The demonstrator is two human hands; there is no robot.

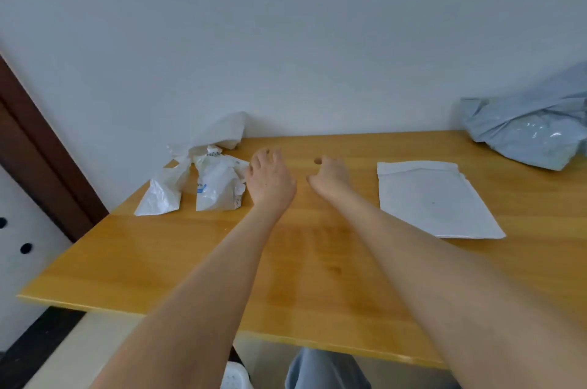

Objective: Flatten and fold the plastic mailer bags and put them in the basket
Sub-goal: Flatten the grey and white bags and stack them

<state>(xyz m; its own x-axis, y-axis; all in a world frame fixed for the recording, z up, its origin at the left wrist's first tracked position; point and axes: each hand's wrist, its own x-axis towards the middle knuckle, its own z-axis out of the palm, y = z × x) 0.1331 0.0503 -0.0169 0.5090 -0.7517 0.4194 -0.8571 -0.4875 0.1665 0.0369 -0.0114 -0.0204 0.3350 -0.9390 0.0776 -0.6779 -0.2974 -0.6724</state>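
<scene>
From the head camera, both bare forearms reach forward over a wooden table set against a pale wall. The left hand lies palm down with fingers loosely spread, holding nothing; its outer edge sits just beside, perhaps touching, the crumpled white mailer bags heaped at the table's far left corner. One bag in that heap shows blue print, and another rises against the wall behind. The right hand hovers near the table's middle, fingers curled loosely inward and empty, a little apart from the left hand. To the right of the right hand, near but not touching, a flat white mailer bag lies smoothed out on the tabletop. Well beyond it, at the far right edge of the table, a crumpled grey mailer bag is bunched against the wall. The basket does not show itself clearly in this view.
</scene>
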